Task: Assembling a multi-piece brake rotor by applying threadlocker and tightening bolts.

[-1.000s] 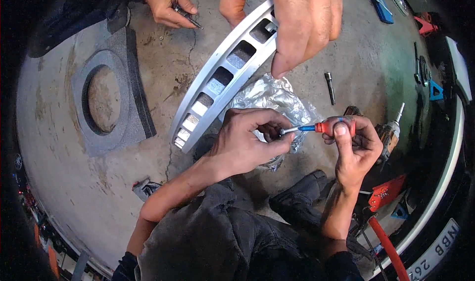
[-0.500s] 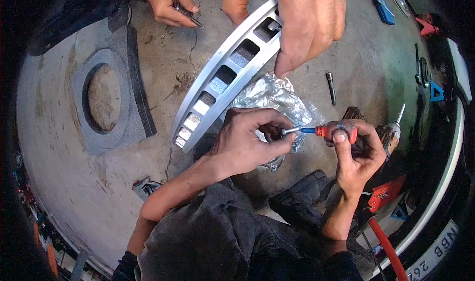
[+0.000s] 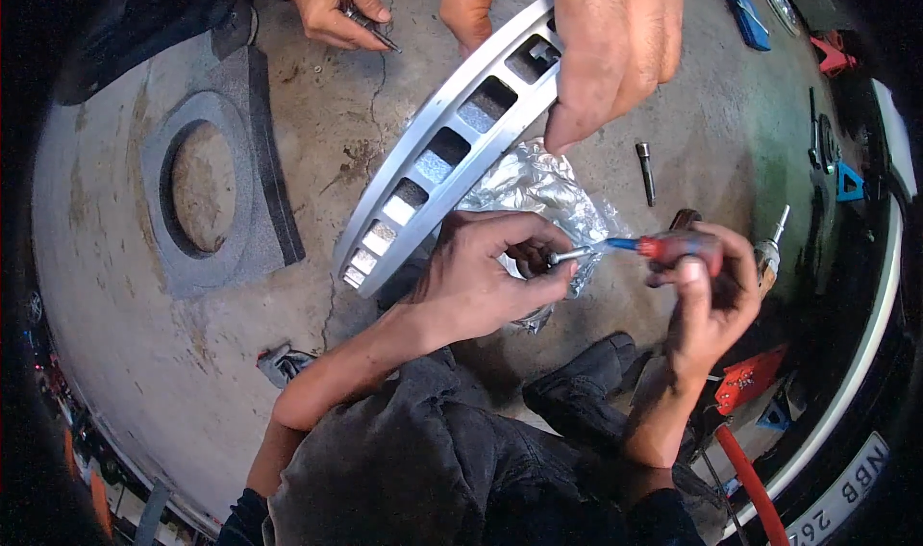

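Note:
My left hand [image 3: 495, 269] pinches a small silver bolt [image 3: 575, 255] between thumb and fingers, its shank pointing right. In my right hand [image 3: 711, 291] is a small red squeeze bottle [image 3: 685, 249] with a blue nozzle. The nozzle tip is close to the bolt's free end; whether they touch cannot be made out. Just beyond my left hand, a silver ventilated brake disc [image 3: 444, 152] stands tilted on edge. Another person's hand [image 3: 615, 56] grips its upper end, and that person's fingers also show behind the rim.
A co-worker's hand [image 3: 336, 8] holds a dark slim tool at the top left. Grey foam with a round cutout [image 3: 260, 161] lies left. Crumpled clear plastic [image 3: 553, 186], a socket extension [image 3: 645, 173] and a power tool [image 3: 767, 258] are on the floor. A car bumper [image 3: 880, 325] curves along the right.
My right hand has drawn the bottle slightly right, away from the bolt, and is blurred. The brake disc and the hand on it have shifted a little right. My left hand stays put.

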`<state>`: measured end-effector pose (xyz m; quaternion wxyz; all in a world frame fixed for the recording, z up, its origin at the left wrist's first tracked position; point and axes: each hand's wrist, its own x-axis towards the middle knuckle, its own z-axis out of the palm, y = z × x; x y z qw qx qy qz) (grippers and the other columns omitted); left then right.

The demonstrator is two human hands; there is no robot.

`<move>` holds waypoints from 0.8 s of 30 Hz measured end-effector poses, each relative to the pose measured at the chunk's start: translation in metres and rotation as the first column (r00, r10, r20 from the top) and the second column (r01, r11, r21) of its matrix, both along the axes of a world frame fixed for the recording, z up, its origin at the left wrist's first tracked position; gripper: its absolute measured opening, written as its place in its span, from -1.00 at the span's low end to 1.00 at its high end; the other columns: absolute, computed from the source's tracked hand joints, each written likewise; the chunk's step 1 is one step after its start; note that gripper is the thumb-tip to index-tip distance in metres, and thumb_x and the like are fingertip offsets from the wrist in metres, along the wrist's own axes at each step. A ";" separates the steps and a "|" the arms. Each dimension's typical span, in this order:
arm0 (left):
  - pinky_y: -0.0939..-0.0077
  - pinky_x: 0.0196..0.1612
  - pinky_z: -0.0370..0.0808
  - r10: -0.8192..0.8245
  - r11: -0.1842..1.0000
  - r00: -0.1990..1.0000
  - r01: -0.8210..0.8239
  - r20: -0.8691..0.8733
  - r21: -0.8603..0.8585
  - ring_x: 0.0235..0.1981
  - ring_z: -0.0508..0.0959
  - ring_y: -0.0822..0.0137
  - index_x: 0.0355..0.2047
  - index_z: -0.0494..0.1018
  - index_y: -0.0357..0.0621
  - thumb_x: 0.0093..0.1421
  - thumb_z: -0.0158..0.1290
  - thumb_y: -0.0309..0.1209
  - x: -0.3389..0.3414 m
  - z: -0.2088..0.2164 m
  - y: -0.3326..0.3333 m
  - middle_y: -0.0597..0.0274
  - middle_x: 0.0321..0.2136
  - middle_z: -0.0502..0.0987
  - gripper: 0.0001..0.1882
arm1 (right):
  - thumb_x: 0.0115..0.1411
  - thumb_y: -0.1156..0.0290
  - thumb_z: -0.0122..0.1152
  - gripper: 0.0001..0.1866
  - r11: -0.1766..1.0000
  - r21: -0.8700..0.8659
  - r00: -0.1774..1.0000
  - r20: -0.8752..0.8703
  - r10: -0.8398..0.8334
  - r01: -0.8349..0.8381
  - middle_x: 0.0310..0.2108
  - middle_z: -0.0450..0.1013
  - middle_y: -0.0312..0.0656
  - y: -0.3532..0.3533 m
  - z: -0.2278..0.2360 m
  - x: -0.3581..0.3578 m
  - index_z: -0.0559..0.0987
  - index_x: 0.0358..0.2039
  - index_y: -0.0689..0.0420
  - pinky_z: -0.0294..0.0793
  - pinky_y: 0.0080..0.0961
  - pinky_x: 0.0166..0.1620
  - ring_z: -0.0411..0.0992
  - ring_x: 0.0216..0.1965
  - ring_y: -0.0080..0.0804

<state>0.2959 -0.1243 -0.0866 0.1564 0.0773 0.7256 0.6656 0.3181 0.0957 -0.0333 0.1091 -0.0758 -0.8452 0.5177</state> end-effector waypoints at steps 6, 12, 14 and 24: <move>0.68 -0.36 0.50 0.072 0.995 0.987 -0.081 0.144 0.060 -0.47 0.55 0.61 -0.37 0.62 -0.25 0.03 0.33 -0.50 0.002 0.004 0.004 0.31 -0.47 0.64 -0.84 | 0.09 0.31 0.36 -0.50 0.986 -0.057 0.977 -0.140 -0.162 0.156 -0.27 0.49 -0.13 0.007 0.024 -0.007 0.45 -0.01 0.28 0.49 -0.50 -0.10 0.49 -0.27 -0.38; 0.65 -0.35 0.54 0.072 0.986 0.972 -0.103 0.226 0.129 -0.46 0.60 0.57 -0.33 0.60 -0.26 0.07 0.30 -0.44 -0.001 0.009 0.015 0.27 -0.49 0.64 -0.82 | -0.02 0.51 0.46 -0.60 0.998 -0.047 0.985 -0.168 0.036 -0.045 -0.28 0.54 0.01 -0.026 -0.003 0.009 0.46 -0.22 0.32 0.53 -0.28 -0.02 0.56 -0.19 -0.22; 0.68 -0.36 0.51 0.088 0.983 0.973 -0.119 0.213 0.139 -0.47 0.57 0.60 -0.34 0.61 -0.25 0.06 0.32 -0.46 -0.002 0.011 0.014 0.30 -0.48 0.63 -0.82 | -0.06 0.51 0.48 -0.60 0.991 0.125 0.986 -0.155 0.066 -0.047 -0.35 0.57 0.06 -0.030 -0.003 0.012 0.47 -0.26 0.35 0.59 -0.35 -0.13 0.59 -0.29 -0.21; 0.71 -0.37 0.48 0.169 0.969 0.954 -0.206 0.248 0.134 -0.48 0.53 0.65 -0.35 0.62 -0.26 0.05 0.34 -0.48 -0.002 0.013 0.010 0.33 -0.48 0.63 -0.83 | -0.23 0.49 0.53 -0.67 0.935 0.347 0.996 0.072 0.047 -0.069 -0.46 0.60 -0.16 -0.033 0.025 0.012 0.58 -0.42 0.26 0.56 -0.56 -0.29 0.59 -0.40 -0.49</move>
